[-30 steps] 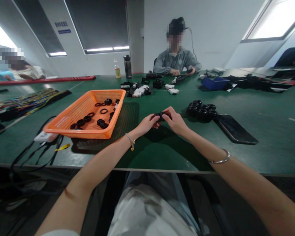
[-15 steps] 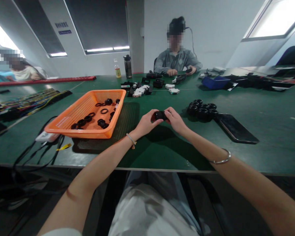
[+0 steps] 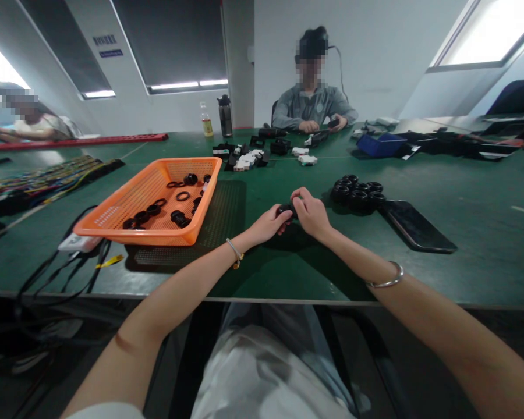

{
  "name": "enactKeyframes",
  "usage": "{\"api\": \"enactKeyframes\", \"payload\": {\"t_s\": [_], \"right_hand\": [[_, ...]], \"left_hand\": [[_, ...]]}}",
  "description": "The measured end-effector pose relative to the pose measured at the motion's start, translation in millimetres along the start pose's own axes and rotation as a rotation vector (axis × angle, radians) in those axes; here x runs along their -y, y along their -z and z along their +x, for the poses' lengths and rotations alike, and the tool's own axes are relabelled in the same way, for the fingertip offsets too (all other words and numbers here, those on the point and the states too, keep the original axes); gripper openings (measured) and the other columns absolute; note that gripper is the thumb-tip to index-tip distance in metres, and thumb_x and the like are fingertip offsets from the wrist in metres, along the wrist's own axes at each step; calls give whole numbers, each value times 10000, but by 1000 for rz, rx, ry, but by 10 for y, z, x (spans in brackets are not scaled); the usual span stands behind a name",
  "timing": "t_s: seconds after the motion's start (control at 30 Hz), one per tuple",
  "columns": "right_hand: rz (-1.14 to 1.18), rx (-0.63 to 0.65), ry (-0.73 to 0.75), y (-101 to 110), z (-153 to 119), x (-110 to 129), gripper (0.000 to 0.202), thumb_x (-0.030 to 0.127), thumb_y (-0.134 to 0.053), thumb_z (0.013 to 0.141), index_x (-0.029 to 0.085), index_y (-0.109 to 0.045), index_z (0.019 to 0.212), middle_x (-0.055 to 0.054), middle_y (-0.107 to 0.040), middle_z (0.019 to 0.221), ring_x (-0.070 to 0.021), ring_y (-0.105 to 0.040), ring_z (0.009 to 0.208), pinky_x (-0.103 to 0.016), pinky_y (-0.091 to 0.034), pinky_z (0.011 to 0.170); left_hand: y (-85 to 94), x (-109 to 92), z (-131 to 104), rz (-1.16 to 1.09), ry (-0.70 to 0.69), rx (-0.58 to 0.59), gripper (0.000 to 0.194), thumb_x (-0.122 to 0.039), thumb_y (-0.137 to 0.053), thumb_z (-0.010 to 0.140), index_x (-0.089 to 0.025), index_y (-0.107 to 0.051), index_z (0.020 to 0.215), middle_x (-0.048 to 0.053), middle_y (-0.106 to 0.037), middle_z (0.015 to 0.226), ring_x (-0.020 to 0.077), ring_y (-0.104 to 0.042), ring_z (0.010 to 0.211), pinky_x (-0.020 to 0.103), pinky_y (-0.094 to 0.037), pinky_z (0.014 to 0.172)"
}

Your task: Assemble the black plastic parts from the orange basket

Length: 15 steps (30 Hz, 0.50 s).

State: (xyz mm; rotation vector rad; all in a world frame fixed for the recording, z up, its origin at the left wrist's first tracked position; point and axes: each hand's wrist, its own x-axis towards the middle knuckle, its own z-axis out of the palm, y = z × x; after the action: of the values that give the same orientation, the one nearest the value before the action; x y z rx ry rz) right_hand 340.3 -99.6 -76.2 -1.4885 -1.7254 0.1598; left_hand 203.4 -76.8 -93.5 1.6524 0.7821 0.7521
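Observation:
Above the green table, my left hand (image 3: 265,226) has its thumb and fingers closed around a small black round fitting (image 3: 284,209). The fingers of my right hand (image 3: 311,213) pinch the far right end of the same piece. Much of it is covered by my fingers, so its exact shape is unclear. Left of my hands, an orange perforated basket (image 3: 153,236) contains loose black rings (image 3: 183,196) and several black round fittings (image 3: 180,219). A cluster of similar black fittings (image 3: 358,199) stands to the right of my right hand.
Beside the cluster lies a dark phone (image 3: 418,227). A white power strip (image 3: 78,242) with black cables sits by the basket. Farther off are white and black parts (image 3: 248,160), a blue bin (image 3: 381,145), bottles (image 3: 225,116), wire bundles (image 3: 48,183) and a person (image 3: 310,105) seated opposite.
My left thumb has come over the fitting and my right fingers have curled, so less of the fitting shows. Both hands still hold it in nearly the same place.

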Motion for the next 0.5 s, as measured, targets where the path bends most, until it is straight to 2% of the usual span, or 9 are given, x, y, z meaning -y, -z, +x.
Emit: {"api": "enactKeyframes", "payload": {"t_s": [0.1,0.23,0.37,0.5], "right_hand": [[-65,-10,36,-14,-8,-29,244,268,-304,803,226,-544,802,-33,-560,611,-200,-505,557,-298,-309,572],[-69,-78,106,-63,-23,-72,272,263,-284,787,228,-548,730,-29,-558,619,-182,-481,557,-290,-295,558],[6,-175,90,-117,-31,-65,274,256,-260,781,227,-517,689,-31,-566,636,-180,-485,571,-291,-308,553],[91,-226,72,-151,-36,-38,260,247,-241,789,234,-478,685,-29,-572,655,-179,-497,583,-292,-337,556]], "left_hand": [[-5,-45,-55,175,-45,-29,175,-318,-458,864,-147,-455,902,-41,-506,630,73,-469,512,216,-393,548],[-2,-109,-110,394,-150,-109,214,-318,-505,837,-150,-480,968,22,-578,801,146,-556,745,281,-435,721],[14,-146,-115,592,-241,-144,272,-302,-546,813,-148,-474,1026,84,-583,979,205,-557,905,348,-436,822],[49,-170,-114,707,-329,-145,317,-324,-569,797,-145,-470,1039,108,-569,1021,236,-536,971,392,-420,877]]}}
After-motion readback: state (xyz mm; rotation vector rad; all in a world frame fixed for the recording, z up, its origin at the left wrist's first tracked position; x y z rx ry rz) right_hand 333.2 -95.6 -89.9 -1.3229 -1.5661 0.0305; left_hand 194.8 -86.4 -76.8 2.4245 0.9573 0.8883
